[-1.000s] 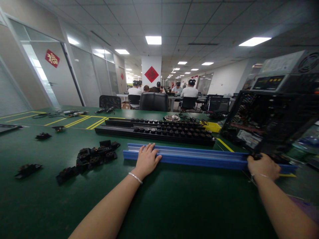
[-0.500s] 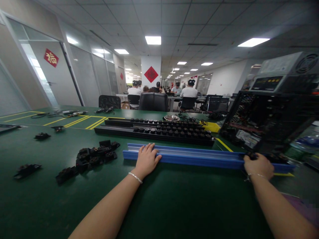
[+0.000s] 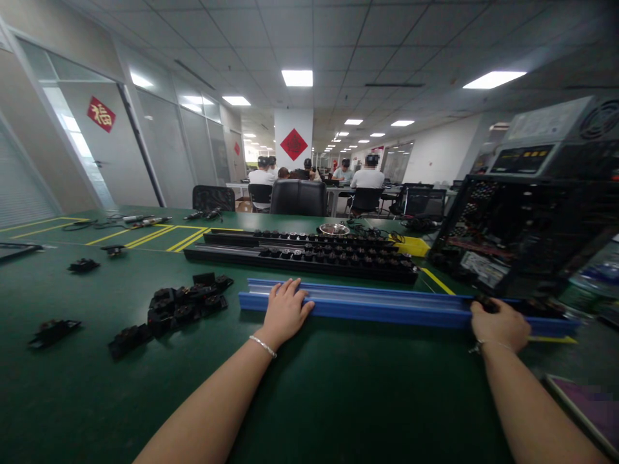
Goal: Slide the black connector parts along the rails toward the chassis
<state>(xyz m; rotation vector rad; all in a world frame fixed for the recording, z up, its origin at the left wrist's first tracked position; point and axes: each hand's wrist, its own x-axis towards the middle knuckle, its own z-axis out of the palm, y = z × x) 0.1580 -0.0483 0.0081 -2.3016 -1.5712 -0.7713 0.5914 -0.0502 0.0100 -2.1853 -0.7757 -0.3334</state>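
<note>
A long blue channel rail (image 3: 387, 309) lies across the green table in front of me. My left hand (image 3: 286, 312) grips it near its left end, fingers over the top and thumb along the front wall. Toward the right end, my right hand (image 3: 500, 324) is closed on a small black part (image 3: 486, 304) set in the channel; the palm hides much of it. More black parts (image 3: 544, 308) sit in the rail beyond that hand. To the left lies a pile of similar black modules (image 3: 176, 306), with a few loose ones (image 3: 54, 332) farther left.
Behind the blue rail lie black rails (image 3: 300, 261) filled with rows of parts. An opened computer case (image 3: 512, 225) stands at the right, near a yellow tray (image 3: 411, 245). A metal dish (image 3: 333, 229) and cables are at the back. People sit at tables farther off.
The right hand has shifted very slightly left along the blue rail, its wrist turning a little. My left hand stays in place on the rail.
</note>
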